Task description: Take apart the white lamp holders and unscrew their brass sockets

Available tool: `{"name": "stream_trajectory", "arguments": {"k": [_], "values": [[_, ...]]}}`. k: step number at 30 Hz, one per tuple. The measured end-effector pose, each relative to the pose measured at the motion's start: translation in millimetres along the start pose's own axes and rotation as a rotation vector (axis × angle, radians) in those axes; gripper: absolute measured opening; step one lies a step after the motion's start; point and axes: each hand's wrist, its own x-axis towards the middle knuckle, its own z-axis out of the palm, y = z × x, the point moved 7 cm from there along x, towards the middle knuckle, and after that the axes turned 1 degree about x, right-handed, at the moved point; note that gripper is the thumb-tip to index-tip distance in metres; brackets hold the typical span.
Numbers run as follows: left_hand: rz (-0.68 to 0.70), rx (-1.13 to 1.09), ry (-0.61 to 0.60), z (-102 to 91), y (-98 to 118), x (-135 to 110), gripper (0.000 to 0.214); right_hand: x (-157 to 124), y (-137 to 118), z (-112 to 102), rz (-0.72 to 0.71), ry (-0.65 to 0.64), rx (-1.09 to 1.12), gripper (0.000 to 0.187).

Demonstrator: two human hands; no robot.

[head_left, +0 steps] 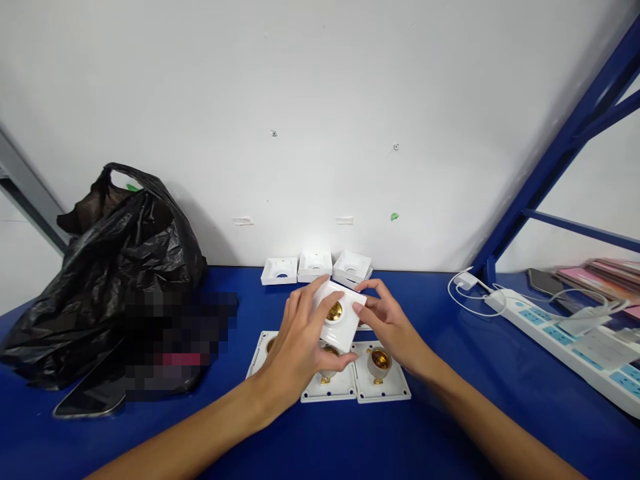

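Above the table, a white square lamp holder (344,331) is tilted between my two hands, a brass screw socket showing in its round middle. My left hand (299,337) grips it from the left, with fingers over its top and the thumb beneath. At the upper right edge, my right hand (387,319) pinches it between thumb and fingers. Below lie several white base plates with brass sockets; the right base plate (383,373) shows fully, while my left hand partly covers the left base plate (257,353). Behind stand several white square covers with round holes, including the left cover (278,270).
A black plastic bag (135,267) slumps on the left of the blue table (240,433), a dark phone (93,393) before it. To the right lies a white power strip (550,327) with cables. A blue metal frame (540,173) rises there. The white wall closes the back.
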Motion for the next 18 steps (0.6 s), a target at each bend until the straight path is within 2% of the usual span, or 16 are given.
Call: {"name": "stream_trajectory", "arguments": {"k": [2, 5, 10, 12, 15, 16, 18], "values": [[-0.021, -0.041, -0.032, 3.6, -2.0, -6.5, 0.111, -0.2, -0.1, -1.5, 0.024, 0.000, 0.006, 0.044], [-0.031, -0.044, -0.032, -2.2, -4.2, -9.2, 0.108, -2.2, -3.0, -1.1, 0.056, -0.030, 0.026, 0.038], [0.074, 0.003, -0.078, -11.9, -9.8, -2.2, 0.106, -2.0, -6.5, -1.3, 0.044, -0.113, -0.063, 0.033], [0.060, 0.014, -0.076, -16.0, -19.3, 1.1, 0.099, 0.9, -10.3, -11.3, -0.015, -0.061, -0.211, 0.034], [-0.052, -0.047, -0.066, -18.8, -38.1, 3.9, 0.081, 4.3, -19.0, -34.1, -0.063, 0.050, -0.703, 0.030], [-0.102, -0.085, -0.071, -17.8, -44.0, 3.8, 0.077, 4.8, -19.8, -41.9, -0.028, 0.052, -0.897, 0.029], [-0.196, -0.170, -0.081, -14.2, -53.4, 2.6, 0.071, 4.1, -22.9, -59.7, 0.040, 0.053, -1.001, 0.026]]}}
